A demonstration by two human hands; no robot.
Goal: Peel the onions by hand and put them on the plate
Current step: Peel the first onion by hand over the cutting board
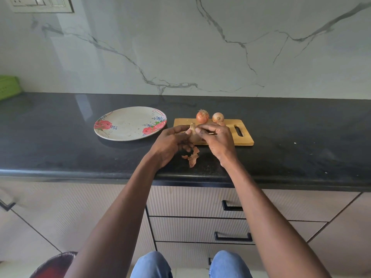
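Observation:
My left hand [172, 144] cups a pale brown onion [193, 135] above the near edge of the wooden cutting board [244, 140]. My right hand [217, 140] pinches the skin at the onion's top with thumb and fingers. Two unpeeled onions [202, 116] [218, 117] stand at the far side of the board. A white plate with red roses [128, 123] lies left of the board with nothing on it. Loose strips of onion skin [193, 157] lie on the counter below my hands.
The black counter [60, 141] ends at a front edge just beyond my forearms. A green container [8, 86] sits at the far left by the marble wall. Drawers with black handles [232, 236] are below the counter.

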